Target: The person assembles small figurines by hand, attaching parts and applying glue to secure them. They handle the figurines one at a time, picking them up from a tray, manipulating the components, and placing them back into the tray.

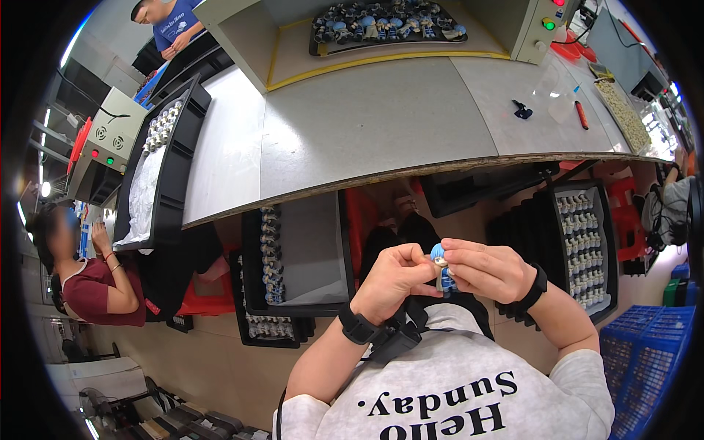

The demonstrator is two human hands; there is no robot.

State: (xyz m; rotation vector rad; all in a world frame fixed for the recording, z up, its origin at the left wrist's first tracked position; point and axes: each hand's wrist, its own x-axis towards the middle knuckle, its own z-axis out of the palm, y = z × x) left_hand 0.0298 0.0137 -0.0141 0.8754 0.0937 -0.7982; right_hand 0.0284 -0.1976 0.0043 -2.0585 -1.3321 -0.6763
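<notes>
Head view shows me both hands raised in front of my chest, below the edge of the desk (381, 125), pinching one small figurine (440, 265) with a blue head between them. My left hand (396, 279) is curled closed on the figurine's left side, thumb and forefinger at the head; my right hand (488, 270) is closed on it from the right, fingertips on the blue cap. I judge this to be the fitting or checking step on a single piece: head against body. The next move calls for a steady pinch and a small, aligned press or twist, with the body kept from slipping, since most of it is hidden by my fingers.

Counts, as far as I can tell: one figurine in hand; two black wristbands, one on each wrist; one black tray of finished figurines (583, 246) by my right knee, several rows, too small to count; one black tray (293, 257) under the desk with a column of figurines along its left edge; one long black tray (165, 158) on the desk at my left; one tray of blue figurines (389, 23) at the far side; two other people nearby
</notes>
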